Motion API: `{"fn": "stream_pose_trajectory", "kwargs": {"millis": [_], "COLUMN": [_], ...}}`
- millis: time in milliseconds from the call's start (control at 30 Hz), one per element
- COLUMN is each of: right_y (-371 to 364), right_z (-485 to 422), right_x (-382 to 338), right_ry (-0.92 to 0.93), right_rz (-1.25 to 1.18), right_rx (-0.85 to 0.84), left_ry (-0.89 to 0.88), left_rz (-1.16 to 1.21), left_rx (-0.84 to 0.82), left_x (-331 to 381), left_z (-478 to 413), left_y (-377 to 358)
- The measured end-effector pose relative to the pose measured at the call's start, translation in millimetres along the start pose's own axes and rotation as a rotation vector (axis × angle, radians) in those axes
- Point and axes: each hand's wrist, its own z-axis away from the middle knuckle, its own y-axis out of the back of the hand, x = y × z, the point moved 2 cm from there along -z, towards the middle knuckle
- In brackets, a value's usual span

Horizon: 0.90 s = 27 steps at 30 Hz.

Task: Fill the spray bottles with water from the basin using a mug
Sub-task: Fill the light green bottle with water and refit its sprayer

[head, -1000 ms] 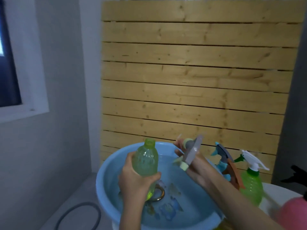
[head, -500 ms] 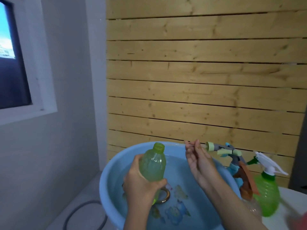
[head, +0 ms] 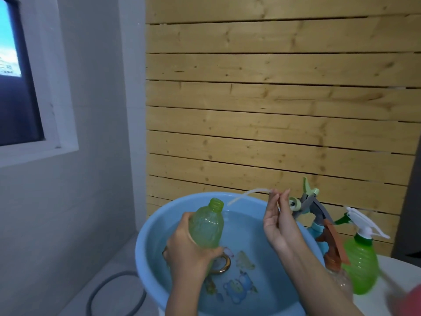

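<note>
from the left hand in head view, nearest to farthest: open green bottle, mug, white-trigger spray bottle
1. open green bottle, gripped by the left hand
2. mug, just beside it in the basin
3. white-trigger spray bottle, far right

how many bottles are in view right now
3. An uncapped green bottle in the left hand over the basin; a clear bottle by the basin's right rim; a green bottle with a white trigger right of that. Others may be hidden.
</note>
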Motion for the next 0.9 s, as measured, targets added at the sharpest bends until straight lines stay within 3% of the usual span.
{"fn": "stream_pose_trajectory", "kwargs": {"millis": [133,300,733,900], "right_y": [-3,-7,-20,-38], "right_z": [1,7,21,25], "right_x": [1,1,20,32], "right_ry": [0.001,0.039,0.203,0.312], "right_rz": [0.031,0.164,0.788,1.156], "right_rx": [-0.082,-0.034,-0.230,-0.442], "left_ry": [0.008,-0.003,-0.033,-0.034], "left_rz": [0.000,-0.017,-0.056,-0.013], "left_rx": [-0.007,-0.040,-0.045,-0.039], "left_x": [3,1,2,2], "left_z": [1,0,1,1], "left_y": [0,-1,-3,-2]}}
